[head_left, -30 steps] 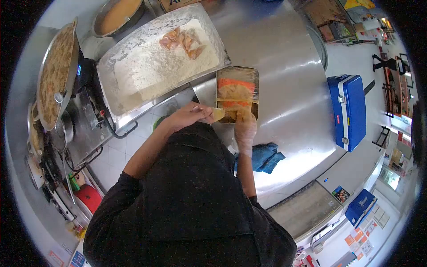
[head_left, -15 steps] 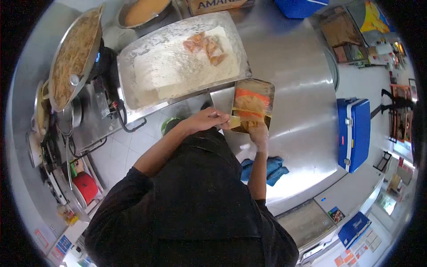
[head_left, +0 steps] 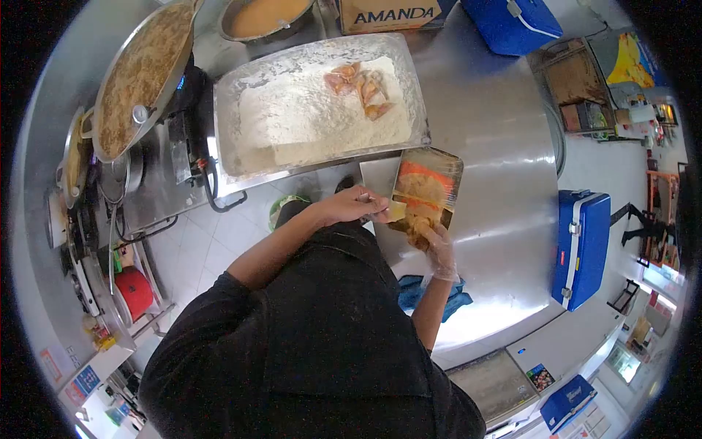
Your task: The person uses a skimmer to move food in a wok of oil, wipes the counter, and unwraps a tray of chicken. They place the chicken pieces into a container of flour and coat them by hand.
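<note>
My left hand (head_left: 362, 205) is closed in a pinch at the left side of a rectangular metal tin (head_left: 457, 162). It grips a small tool with a yellowish flat end (head_left: 395, 211), whose exact kind I cannot make out. My right hand (head_left: 437, 247), in a clear plastic glove, is closed around a brown, crumbly-looking piece of food (head_left: 418, 233) at the tin's near edge. Inside the tin are brownish food (head_left: 424, 189) and an orange band. Beyond my hands, raw chicken pieces (head_left: 369, 95) lie on white flour in a wide tub (head_left: 227, 139).
At left, a large pan of bubbling oil (head_left: 139, 80) stands on a burner. Behind the tub are a bowl of orange liquid (head_left: 267, 18) and a cardboard box (head_left: 395, 14). Blue coolers (head_left: 585, 249) stand at right. A blue cloth (head_left: 457, 300) lies near my right forearm.
The view has shifted, so the surroundings sit lower in the picture. My right hand has drawn back toward me, and the brown piece in it shows more clearly. My left hand keeps its pinch.
</note>
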Demonstrator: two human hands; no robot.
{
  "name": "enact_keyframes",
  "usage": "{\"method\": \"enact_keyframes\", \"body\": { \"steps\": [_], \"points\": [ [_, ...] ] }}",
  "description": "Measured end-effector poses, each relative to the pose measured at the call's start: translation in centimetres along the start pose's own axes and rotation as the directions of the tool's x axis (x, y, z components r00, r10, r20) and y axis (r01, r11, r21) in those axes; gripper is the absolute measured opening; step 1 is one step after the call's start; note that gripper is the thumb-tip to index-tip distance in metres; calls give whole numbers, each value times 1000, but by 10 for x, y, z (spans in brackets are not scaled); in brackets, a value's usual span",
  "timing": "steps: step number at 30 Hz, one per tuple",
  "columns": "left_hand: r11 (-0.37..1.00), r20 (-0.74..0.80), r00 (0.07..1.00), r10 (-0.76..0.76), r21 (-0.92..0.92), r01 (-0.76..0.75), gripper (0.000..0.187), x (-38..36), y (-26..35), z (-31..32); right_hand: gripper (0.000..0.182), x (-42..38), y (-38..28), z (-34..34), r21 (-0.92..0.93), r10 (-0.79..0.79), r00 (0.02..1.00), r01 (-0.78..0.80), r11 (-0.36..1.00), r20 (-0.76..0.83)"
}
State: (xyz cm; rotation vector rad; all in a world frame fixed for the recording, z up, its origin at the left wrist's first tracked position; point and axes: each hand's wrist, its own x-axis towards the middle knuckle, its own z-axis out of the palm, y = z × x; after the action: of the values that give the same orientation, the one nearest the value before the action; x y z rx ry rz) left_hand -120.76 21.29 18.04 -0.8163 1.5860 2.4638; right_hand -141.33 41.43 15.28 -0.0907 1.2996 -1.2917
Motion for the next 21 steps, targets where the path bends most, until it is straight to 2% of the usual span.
{"method": "enact_keyframes", "body": {
  "steps": [5,7,10,12,13,15,16,18,19,21],
  "points": [
    [1000,4,1000,9,-1,-9,42,1,-7,-5,35,-14,-28,8,-60,-113,993,112,992,-21],
    [1000,17,1000,16,0,-16,44,-3,0,-5,39,-19,-57,35,-88,-187,980,181,980,-70],
    [1000,23,999,22,14,-23,45,-4,2,-3,42,-7,-90,75,-206,-318,946,300,932,-61],
    [999,17,1000,23,24,-23,44,-3,-1,-2,41,11,-99,111,-425,-498,867,459,780,21],
    [999,9,1000,23,27,-23,44,-1,-6,-2,44,18,-106,132,-391,-499,863,489,779,85],
    [999,6,999,42,10,-42,44,1,-11,-1,45,35,-110,142,-650,-659,702,638,413,271],
    [998,9,998,63,-11,-63,44,0,-13,0,43,46,-103,137,-794,-711,538,606,-48,453],
    [997,7,997,80,-1,-80,44,0,-12,-2,39,51,-100,129,-766,-679,375,438,-470,631],
    [997,2,997,74,26,-74,44,-1,-10,-3,37,45,-99,122,-776,-712,351,451,-441,609],
    [996,-7,998,65,57,-65,44,-5,-5,-3,38,31,-92,101,-856,-733,576,518,-16,362]
  ]
}}
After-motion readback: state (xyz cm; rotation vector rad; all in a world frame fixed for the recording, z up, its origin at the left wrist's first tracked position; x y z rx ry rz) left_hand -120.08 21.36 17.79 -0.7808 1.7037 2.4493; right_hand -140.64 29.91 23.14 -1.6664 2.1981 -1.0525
